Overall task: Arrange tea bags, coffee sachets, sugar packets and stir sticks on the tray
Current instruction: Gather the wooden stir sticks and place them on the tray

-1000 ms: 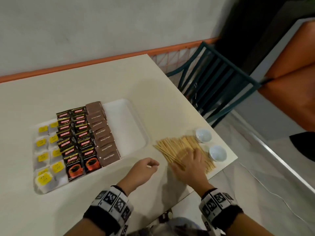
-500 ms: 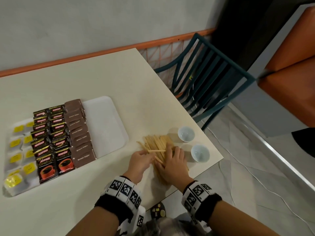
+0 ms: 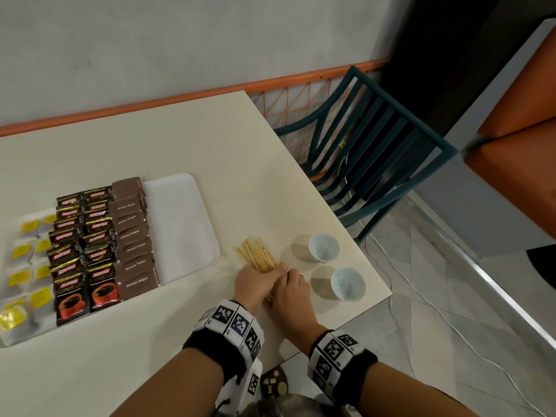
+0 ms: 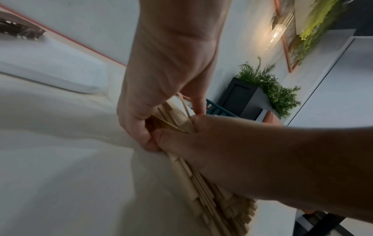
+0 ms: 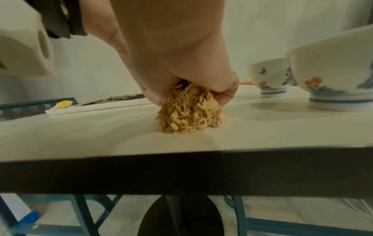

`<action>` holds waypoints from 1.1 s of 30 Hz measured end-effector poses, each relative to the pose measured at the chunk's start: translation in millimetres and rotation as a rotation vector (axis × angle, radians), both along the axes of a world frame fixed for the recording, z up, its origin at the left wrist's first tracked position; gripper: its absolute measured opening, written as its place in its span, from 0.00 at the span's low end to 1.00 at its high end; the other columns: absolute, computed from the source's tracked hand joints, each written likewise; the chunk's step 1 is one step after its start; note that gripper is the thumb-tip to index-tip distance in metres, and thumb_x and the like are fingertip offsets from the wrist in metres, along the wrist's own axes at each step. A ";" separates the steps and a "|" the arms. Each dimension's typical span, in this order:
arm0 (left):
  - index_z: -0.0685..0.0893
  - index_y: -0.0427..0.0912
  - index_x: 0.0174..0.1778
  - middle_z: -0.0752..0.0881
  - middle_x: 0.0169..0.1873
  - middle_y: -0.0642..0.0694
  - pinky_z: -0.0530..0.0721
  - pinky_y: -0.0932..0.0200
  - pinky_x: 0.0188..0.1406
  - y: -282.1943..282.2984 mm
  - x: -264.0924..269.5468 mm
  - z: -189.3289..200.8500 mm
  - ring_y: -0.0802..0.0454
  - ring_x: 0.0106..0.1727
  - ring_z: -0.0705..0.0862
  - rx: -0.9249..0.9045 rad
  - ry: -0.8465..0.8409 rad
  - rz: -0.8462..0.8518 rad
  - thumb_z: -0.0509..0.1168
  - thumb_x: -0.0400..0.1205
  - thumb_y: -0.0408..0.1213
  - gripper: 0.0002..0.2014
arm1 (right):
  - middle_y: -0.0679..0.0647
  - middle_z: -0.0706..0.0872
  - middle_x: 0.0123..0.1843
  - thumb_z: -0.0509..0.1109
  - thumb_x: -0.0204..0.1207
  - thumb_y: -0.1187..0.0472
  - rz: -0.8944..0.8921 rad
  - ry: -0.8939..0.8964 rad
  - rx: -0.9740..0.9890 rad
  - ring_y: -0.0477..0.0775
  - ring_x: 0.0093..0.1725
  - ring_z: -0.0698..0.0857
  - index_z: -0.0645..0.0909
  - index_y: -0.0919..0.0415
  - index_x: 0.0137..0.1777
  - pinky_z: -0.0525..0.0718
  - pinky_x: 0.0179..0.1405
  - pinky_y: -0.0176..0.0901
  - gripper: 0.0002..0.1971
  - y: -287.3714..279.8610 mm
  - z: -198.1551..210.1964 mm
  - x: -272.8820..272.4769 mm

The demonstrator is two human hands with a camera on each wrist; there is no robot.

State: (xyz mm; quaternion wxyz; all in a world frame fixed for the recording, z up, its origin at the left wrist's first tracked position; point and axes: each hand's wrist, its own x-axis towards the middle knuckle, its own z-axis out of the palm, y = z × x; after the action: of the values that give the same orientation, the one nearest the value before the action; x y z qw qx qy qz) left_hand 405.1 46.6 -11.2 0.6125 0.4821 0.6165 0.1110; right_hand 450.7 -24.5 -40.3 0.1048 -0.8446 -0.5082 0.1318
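Observation:
A bundle of wooden stir sticks [image 3: 256, 256] lies on the cream table near its front right corner. My left hand [image 3: 255, 283] and right hand [image 3: 289, 291] are cupped together around the bundle's near half, squeezing the sticks into one sheaf. The right wrist view shows the stick ends [image 5: 189, 110] poking out under my curled right hand, resting on the table. In the left wrist view the stir sticks [image 4: 212, 188] run under both hands. The white tray [image 3: 183, 224] to the left holds rows of tea bags [image 3: 28, 251], coffee sachets [image 3: 84, 245] and brown sugar packets [image 3: 134, 236]; its right strip is bare.
Two small white cups [image 3: 323, 246] [image 3: 347, 283] with painted flowers stand just right of the sticks, close to the table's right edge [image 3: 355, 236]. A teal slatted chair [image 3: 370, 152] sits beyond that edge. The grey wall with an orange rail [image 3: 180, 97] runs behind the table.
The sticks lay fanned out with only my right hand on them. My left hand came across, and both hands have gathered the sticks into a tight bundle.

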 end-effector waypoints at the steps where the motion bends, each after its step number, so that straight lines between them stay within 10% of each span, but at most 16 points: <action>1: 0.85 0.35 0.51 0.89 0.47 0.43 0.83 0.55 0.54 0.5 1.1 0.1 0.46 0.50 0.85 0.004 0.007 0.016 0.77 0.68 0.49 0.24 | 0.53 0.81 0.37 0.63 0.67 0.47 0.001 0.007 0.001 0.50 0.31 0.80 0.74 0.68 0.59 0.82 0.26 0.38 0.27 0.8 0.6 -1.8; 15: 0.85 0.34 0.47 0.89 0.45 0.40 0.84 0.52 0.55 -9.6 12.1 0.3 0.45 0.48 0.85 0.068 0.094 0.114 0.67 0.76 0.43 0.14 | 0.61 0.70 0.64 0.59 0.78 0.55 -0.079 0.264 0.057 0.61 0.60 0.70 0.59 0.64 0.76 0.73 0.59 0.49 0.28 -3.1 5.1 -10.1; 26: 0.83 0.31 0.54 0.85 0.45 0.41 0.80 0.53 0.58 5.1 6.2 16.0 0.45 0.50 0.81 -0.114 -0.007 0.125 0.74 0.73 0.44 0.22 | 0.62 0.84 0.51 0.60 0.77 0.60 -0.160 0.339 0.097 0.63 0.48 0.83 0.66 0.68 0.65 0.74 0.37 0.46 0.20 16.1 3.5 -8.4; 33: 0.82 0.38 0.32 0.85 0.33 0.45 0.79 0.56 0.48 -1.4 7.9 19.8 0.52 0.38 0.81 -0.206 -0.084 0.141 0.66 0.76 0.36 0.08 | 0.61 0.81 0.55 0.59 0.79 0.60 -0.129 0.254 0.126 0.60 0.51 0.81 0.68 0.67 0.66 0.77 0.43 0.47 0.18 11.2 6.0 -13.3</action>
State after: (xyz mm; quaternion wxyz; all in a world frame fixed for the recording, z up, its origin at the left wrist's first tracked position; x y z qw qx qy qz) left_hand 413.0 45.1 8.6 0.6746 0.3670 0.6310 0.1099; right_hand 437.4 -13.3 -34.3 0.2296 -0.8437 -0.4427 0.1985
